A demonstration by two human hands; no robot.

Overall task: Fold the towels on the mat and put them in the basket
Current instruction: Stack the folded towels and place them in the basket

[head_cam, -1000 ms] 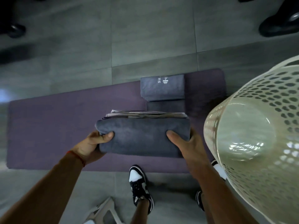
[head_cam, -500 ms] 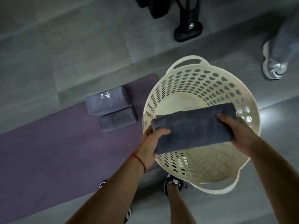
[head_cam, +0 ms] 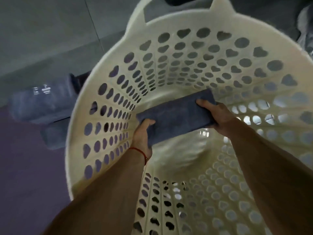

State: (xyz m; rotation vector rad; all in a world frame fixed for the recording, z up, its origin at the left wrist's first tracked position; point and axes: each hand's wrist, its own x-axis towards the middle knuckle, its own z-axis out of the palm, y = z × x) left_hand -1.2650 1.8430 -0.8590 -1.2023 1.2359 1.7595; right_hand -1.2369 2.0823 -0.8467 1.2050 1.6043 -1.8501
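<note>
A folded dark grey towel (head_cam: 176, 116) is held deep inside the cream perforated basket (head_cam: 169, 68), just above its floor. My left hand (head_cam: 144, 136) grips the towel's near-left end and my right hand (head_cam: 215, 114) grips its far-right end. Both forearms reach down past the basket's rim. Outside the basket, on the purple mat (head_cam: 25, 167) at the left, lie two more folded grey towels: a larger one with a white logo (head_cam: 42, 102) and a smaller one (head_cam: 52, 136) in front of it, both blurred.
Grey floor tiles (head_cam: 50, 31) run beyond the mat. A dark object (head_cam: 179, 0) sits on the floor past the basket's far handle, and a blurred grey shape (head_cam: 304, 31) shows at the right edge.
I lifted the folded towel off the mat, carried it right over the basket, and now hold it lowered deep inside. The view has moved close over the basket.
</note>
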